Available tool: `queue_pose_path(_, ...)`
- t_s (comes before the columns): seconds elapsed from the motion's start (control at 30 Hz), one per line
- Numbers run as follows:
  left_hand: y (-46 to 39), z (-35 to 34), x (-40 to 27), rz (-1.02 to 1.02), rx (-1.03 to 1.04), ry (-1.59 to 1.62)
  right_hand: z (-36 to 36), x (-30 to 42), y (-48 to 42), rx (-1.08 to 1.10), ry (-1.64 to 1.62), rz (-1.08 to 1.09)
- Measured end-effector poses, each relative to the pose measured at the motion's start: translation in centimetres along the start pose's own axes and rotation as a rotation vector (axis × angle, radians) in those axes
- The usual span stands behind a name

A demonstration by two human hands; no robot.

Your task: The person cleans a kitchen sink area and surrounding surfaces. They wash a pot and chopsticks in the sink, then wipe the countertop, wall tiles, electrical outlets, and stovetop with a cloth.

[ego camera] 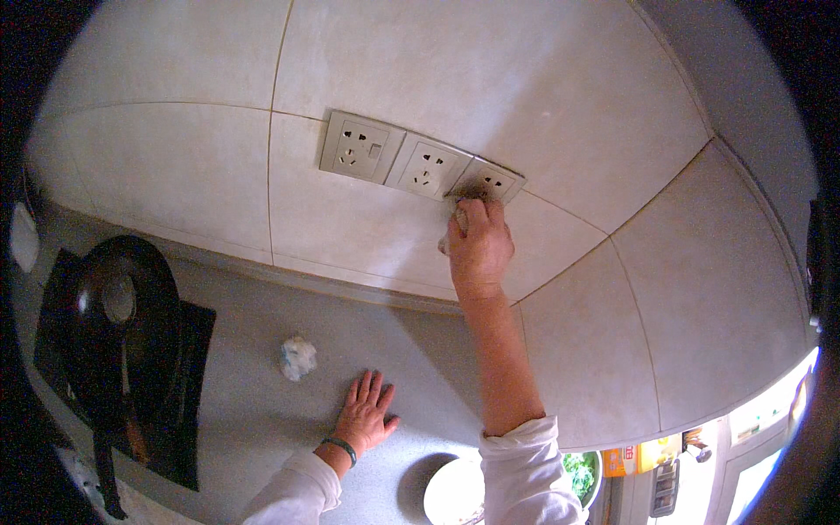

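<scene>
My right hand (482, 243) reaches up to the tiled wall, its fingers closed around a crumpled whitish wad (462, 222), maybe cloth or paper. It presses against the lower part of the rightmost wall socket (504, 180); the fingers hide some of that plate. Two more sockets, a middle one (428, 165) and a left one with a switch (362, 146), sit in the same row. Flat on the grey countertop (256, 407) rests my left hand (367, 410), fingers spread, holding nothing. Up and left of it lies a crumpled white wad (298, 358).
At the left, a dark wok (154, 275) with a ladle (120, 298) inside sits on a black hob (197, 394). A round white dish (453, 492) stands near my right sleeve. Beyond are a bowl of green leaves (580, 474) and a yellow-orange package (643, 456).
</scene>
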State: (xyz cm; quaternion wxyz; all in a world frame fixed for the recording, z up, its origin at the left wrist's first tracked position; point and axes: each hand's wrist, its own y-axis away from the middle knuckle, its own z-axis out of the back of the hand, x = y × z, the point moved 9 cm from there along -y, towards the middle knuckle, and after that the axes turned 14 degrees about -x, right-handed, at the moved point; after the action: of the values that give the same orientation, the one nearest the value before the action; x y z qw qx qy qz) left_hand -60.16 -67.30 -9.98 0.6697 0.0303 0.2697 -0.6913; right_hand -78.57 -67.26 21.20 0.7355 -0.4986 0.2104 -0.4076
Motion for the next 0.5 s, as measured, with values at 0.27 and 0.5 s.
queue_pose_path(0.27, 0.5, -0.5, 0.5, 0.009, 0.028, -0.037, 2.7, 0.2, -4.6, -0.161, -0.076, -0.045)
queue_pose_path(0.5, 0.2, -0.3, 0.5, 0.028, 0.103, -0.037, -0.3, 0.6, -0.5, -0.042, 0.021, 0.003)
